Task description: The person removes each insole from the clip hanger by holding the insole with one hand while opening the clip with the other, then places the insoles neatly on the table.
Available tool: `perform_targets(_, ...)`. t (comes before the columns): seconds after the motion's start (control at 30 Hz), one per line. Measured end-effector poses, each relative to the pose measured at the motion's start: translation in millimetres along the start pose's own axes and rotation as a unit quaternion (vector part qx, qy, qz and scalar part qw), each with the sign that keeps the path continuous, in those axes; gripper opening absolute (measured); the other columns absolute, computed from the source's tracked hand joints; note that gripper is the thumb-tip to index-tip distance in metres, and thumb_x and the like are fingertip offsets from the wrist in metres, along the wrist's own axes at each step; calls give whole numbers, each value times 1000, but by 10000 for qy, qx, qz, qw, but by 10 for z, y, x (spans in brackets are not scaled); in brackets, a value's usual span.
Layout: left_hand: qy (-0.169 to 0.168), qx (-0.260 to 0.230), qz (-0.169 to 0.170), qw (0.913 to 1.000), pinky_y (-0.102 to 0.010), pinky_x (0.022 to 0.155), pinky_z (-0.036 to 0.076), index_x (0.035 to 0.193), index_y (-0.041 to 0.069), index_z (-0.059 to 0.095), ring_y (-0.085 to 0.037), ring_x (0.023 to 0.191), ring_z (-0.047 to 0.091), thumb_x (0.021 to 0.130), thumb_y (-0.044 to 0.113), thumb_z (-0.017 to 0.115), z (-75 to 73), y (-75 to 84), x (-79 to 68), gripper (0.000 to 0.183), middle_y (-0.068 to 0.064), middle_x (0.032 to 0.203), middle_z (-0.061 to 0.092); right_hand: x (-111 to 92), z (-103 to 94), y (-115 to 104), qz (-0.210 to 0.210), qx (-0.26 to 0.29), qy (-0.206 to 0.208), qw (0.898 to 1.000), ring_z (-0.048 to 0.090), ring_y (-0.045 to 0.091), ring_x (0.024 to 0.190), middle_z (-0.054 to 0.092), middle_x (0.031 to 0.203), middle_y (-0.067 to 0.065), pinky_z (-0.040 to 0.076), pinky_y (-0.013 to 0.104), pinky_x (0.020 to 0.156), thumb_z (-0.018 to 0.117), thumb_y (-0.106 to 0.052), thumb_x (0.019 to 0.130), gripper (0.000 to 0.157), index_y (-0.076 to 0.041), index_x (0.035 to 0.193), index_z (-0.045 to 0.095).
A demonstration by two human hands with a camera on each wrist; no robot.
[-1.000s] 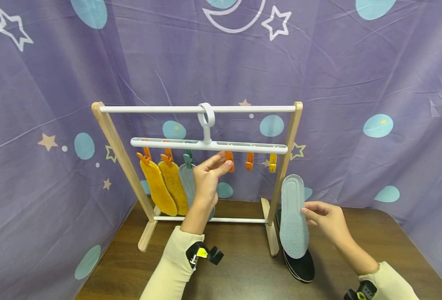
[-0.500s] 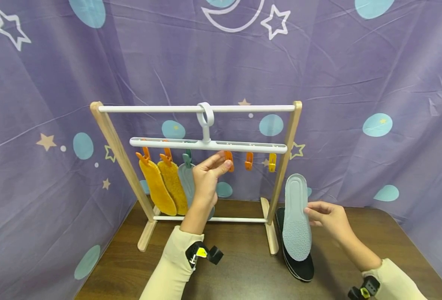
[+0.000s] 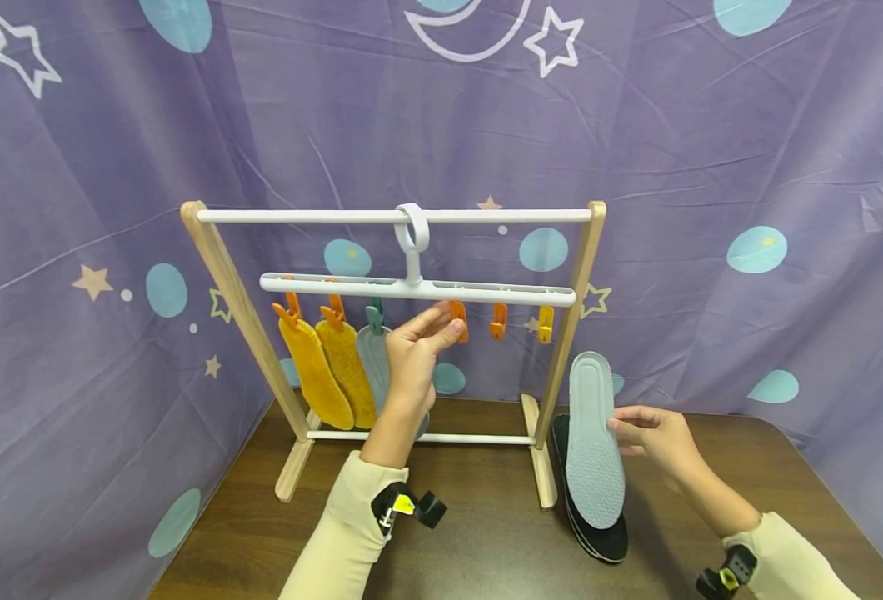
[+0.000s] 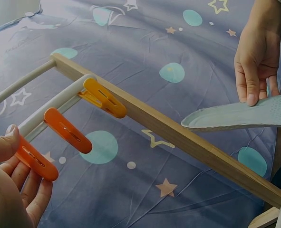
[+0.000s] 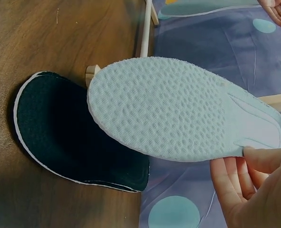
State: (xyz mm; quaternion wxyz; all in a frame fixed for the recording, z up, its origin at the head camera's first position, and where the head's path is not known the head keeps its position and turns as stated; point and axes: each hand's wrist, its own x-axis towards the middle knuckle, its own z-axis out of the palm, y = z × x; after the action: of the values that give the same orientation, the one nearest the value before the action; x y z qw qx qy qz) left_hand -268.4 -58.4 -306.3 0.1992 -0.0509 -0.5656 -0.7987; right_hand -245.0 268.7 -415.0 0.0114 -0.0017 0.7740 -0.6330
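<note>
My left hand [image 3: 414,354] pinches an orange clothespin [image 4: 35,159] hanging from the white hanger bar [image 3: 486,293]. To its right hang another orange clothespin [image 3: 498,322] and a yellow one [image 3: 546,325], both holding nothing. My right hand [image 3: 655,440] pinches the edge of a light grey-blue insole [image 5: 164,109], held nearly upright beside the rack's right post. The insole's lower half is dimpled. Below and behind it, a black insole [image 5: 59,128] with a pale edge lies on the table, partly covered. Two yellow fuzzy insoles [image 3: 314,375] and a grey-blue insole [image 3: 373,358] hang at the left, the last partly behind my left hand.
A wooden rack [image 3: 246,333] with a white top rod [image 3: 299,217] carries the hanger. Its feet stand on the brown table [image 3: 479,517]. A purple curtain [image 3: 674,167] with stars and blue spots hangs close behind.
My right hand and the grey-blue insole have shifted slightly to the right, then slightly down. My left hand keeps its pinch on the orange clothespin.
</note>
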Motion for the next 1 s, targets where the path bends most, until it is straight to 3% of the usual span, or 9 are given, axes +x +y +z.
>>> perform_targets(0.5,-32,27,-1,10000,-19,79,58,118,-12,70,-5,81,72,83,-8,77,0,4,-11,36,-10,97,79,56,-8,110,306,-39,-164,9994,72,9,77,75,87,-5,64,34,75,71,-7,94,24,11,110,69)
perform_targets(1.0,-53,-24,-7,10000,-19,80,58,118,-12,69,-5,82,72,83,-8,77,1,15,-16,37,-12,99,79,96,15,205,446,-250,-244,9984,73,12,77,77,89,2,65,37,73,71,-5,94,30,17,113,66)
